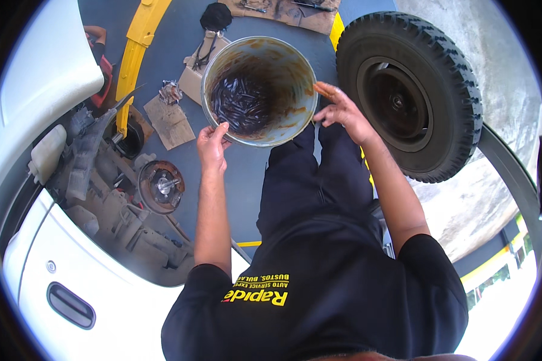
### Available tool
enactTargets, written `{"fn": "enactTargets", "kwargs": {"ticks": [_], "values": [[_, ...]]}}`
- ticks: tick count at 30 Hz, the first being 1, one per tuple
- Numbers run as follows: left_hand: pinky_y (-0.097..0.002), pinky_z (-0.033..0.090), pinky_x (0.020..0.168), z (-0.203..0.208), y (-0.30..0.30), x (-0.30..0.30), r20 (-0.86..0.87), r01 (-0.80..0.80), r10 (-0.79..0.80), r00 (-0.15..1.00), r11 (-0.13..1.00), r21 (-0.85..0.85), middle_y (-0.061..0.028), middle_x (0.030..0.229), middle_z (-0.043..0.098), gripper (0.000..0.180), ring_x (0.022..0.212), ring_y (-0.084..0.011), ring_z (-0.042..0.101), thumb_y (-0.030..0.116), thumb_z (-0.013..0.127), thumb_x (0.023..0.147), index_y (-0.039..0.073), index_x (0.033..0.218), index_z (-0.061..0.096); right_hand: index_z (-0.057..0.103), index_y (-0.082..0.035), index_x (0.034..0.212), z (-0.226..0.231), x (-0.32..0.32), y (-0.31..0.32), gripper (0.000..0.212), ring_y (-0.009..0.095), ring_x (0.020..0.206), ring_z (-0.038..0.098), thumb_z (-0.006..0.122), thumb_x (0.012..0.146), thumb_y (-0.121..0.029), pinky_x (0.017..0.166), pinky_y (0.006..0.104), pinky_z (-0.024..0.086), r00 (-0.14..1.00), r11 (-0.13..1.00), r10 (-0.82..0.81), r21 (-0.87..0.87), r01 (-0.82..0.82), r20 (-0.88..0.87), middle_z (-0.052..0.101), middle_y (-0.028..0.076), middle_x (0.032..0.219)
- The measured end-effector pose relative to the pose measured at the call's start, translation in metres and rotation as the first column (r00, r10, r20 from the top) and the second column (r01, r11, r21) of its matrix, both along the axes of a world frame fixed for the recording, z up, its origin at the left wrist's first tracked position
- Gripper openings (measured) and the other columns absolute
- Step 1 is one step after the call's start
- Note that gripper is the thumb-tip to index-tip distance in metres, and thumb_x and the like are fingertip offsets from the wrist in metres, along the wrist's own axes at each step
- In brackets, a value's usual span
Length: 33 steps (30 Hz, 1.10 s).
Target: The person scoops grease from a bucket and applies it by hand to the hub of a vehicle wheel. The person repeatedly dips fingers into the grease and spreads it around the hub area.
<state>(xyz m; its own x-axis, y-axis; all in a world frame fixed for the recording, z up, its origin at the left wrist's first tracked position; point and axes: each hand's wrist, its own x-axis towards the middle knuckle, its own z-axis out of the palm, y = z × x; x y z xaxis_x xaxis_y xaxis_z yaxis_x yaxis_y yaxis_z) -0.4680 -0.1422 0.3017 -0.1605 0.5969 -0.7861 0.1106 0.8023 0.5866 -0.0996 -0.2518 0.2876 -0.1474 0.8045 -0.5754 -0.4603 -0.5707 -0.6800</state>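
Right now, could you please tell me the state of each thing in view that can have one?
Metal bucket: upright, open, dark greasy parts lying in the bottom, walls smeared brown.
Left hand: gripping the bucket's near rim.
Right hand: open, fingers greasy, at the bucket's right rim.
Spare wheel: off the car, beside the person's leg.
Wheel hub: bare, no wheel mounted.
Car door: shut.

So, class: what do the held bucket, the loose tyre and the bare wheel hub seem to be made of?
Bucket: likely metal, its pale wall shining under brown grease smears.
Tyre: black rubber, matt, with chunky tread blocks.
Wheel hub: probably steel or iron, a rusty brown disc with a brighter centre.
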Motion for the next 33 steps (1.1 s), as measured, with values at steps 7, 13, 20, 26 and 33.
{"fn": "enactTargets", "kwargs": {"ticks": [7,13,20,26,33], "values": [[-0.0277,0.056,0.072,-0.001,-0.017,0.064,0.079,0.195,-0.201,0.976,0.978,0.072,-0.0037,0.094,0.071,0.036,0.079,-0.011,0.068,0.016,0.085,0.09,0.002,0.113,0.061,0.038,-0.016,0.164,-0.033,0.046,-0.066,0.092,0.031,0.094,0.075,0.06,0.075,-0.01,0.088,0.0406,0.06,0.528,0.782,0.254,0.149,-0.605,0.811,0.049,0.021,0.16],[-0.0246,0.05,0.061,-0.025,-0.017,0.134,0.064,0.236,-0.238,0.969,0.971,0.039,-0.0023,0.089,0.07,0.032,0.07,-0.0082,0.064,0.015,0.086,0.089,0.001,0.108,0.064,0.021,-0.033,0.169,-0.035,0.053,-0.097,0.105,0.035,0.082,0.076,0.066,0.075,-0.018,0.074,0.047,0.062,0.012,0.492,0.54,-0.304,-0.815,0.842,0.033,0.017,0.171],[-0.0248,0.052,0.061,-0.065,0.007,0.166,-0.015,0.323,-0.323,0.946,0.943,0.08,-0.0058,0.089,0.071,0.038,0.07,-0.0105,0.065,0.016,0.09,0.084,-0.004,0.106,0.065,0.019,-0.032,0.171,-0.082,0.038,-0.13,0.103,0.03,0.071,0.074,0.068,0.081,-0.024,0.064,0.0405,0.059,-0.147,0.509,0.418,-0.365,-0.78,0.896,0.028,0.02,0.173],[-0.0259,0.055,0.062,-0.081,0.042,0.163,-0.107,0.483,-0.474,0.874,0.872,0.078,-0.0107,0.092,0.072,0.053,0.076,-0.0133,0.069,0.029,0.095,0.079,-0.009,0.104,0.067,0.013,-0.033,0.172,-0.075,0.015,-0.123,0.097,0.026,0.071,0.072,0.065,0.09,-0.034,0.065,0.0393,0.058,-0.373,0.303,0.44,-0.526,-0.794,0.817,0.021,0.022,0.175],[-0.031,0.06,0.072,-0.064,0.062,0.162,-0.056,0.491,-0.492,0.869,0.871,-0.024,-0.0096,0.093,0.077,0.047,0.075,-0.0171,0.074,0.032,0.086,0.089,-0.006,0.111,0.069,0.015,-0.032,0.172,-0.059,-0.019,-0.109,0.094,0.023,0.069,0.065,0.064,0.093,-0.042,0.059,0.0364,0.047,-0.51,0.278,0.35,-0.607,-0.744,0.786,0.019,0.024,0.175]]}}
